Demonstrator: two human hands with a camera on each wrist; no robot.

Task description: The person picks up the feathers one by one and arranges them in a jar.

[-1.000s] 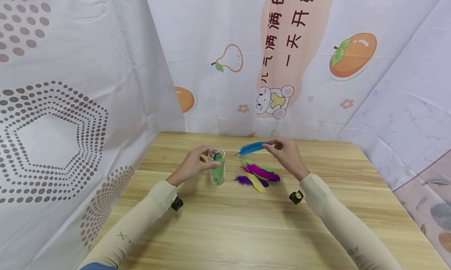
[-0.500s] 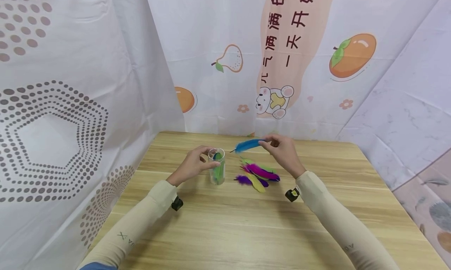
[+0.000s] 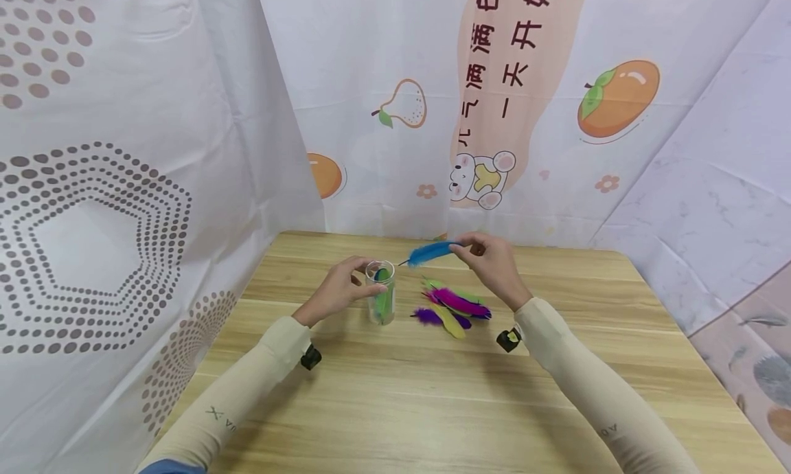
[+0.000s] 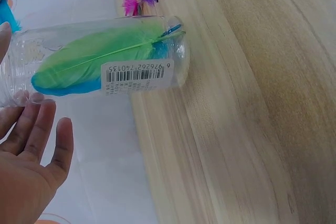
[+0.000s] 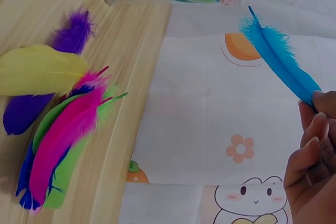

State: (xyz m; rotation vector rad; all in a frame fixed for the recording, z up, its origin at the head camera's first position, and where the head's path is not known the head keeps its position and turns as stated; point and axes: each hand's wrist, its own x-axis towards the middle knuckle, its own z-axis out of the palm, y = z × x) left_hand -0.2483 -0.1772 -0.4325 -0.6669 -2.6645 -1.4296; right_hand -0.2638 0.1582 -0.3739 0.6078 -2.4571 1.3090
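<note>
A clear jar [image 3: 388, 308] stands upright on the table, holding a green feather [image 4: 100, 56] with blue ones behind it; a barcode label [image 4: 137, 73] is on its side. Near the rim, my left hand [image 3: 338, 290] grips the jar between thumb and fingers. My right hand [image 3: 494, 264] pinches a blue feather [image 5: 283, 64] by its broad tip. The feather's bare quill points left, just beside and above the jar's mouth, apart from it.
Right of the jar lies a pile of loose feathers: magenta [image 3: 460, 301], yellow [image 3: 449, 321], purple [image 3: 426, 315], and green and dark blue ones beneath. A printed curtain [image 3: 383, 185] hangs behind the wooden table [image 3: 395, 405].
My right hand has moved left and slightly up with the blue feather, bringing its quill close to the jar. My left hand and the jar have stayed put.
</note>
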